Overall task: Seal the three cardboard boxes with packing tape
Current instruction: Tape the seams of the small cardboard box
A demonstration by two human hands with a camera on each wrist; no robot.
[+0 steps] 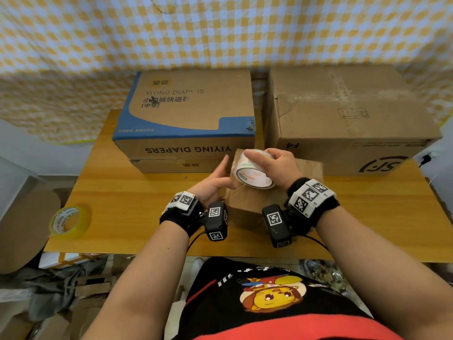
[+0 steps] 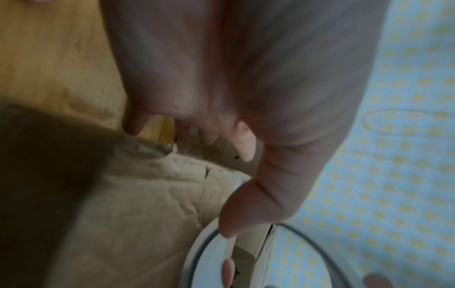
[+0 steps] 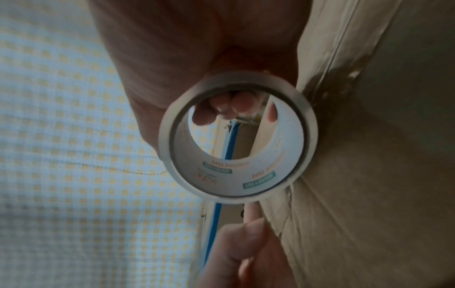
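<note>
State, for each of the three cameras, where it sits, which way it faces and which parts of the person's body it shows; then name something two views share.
Head: worn on the head, facing forward and down at the table; shows both forearms, left hand, right hand, torso.
Left wrist: looks along the left hand's palm at the small box.
Right wrist: looks along the right hand through the white tape roll.
Shared: all show that roll.
</note>
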